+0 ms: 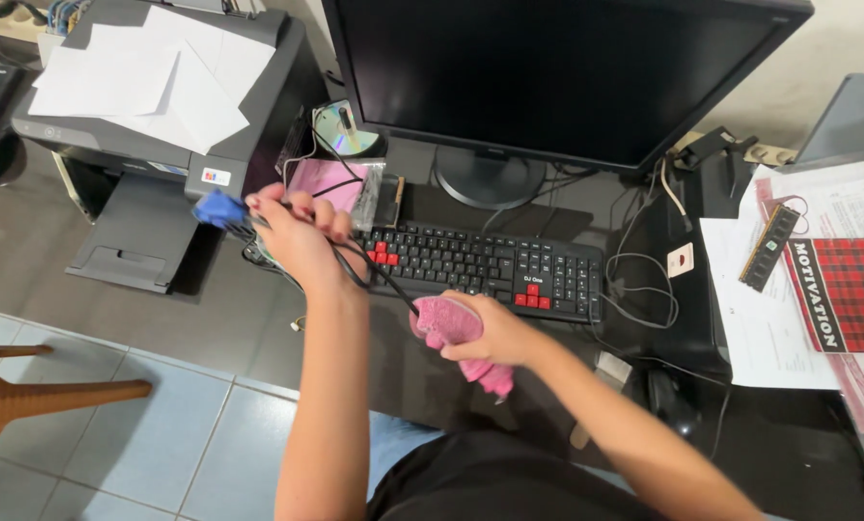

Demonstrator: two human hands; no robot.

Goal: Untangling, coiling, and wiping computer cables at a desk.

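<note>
Our left hand [301, 236] grips the blue-plugged black cable [374, 275] tight, right hand [494, 333] pinches a pink cloth [451, 328] round it; hard tugging could topple the near black keyboard [490, 265].

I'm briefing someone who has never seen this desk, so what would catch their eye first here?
Most likely the two hands in the middle: the left hand grips a black cable with a blue connector, while the right hand presses a pink cloth around that cable. Behind them lies a black keyboard with red keys, under a large dark monitor. At the far left stands a grey printer topped with white paper.
</note>
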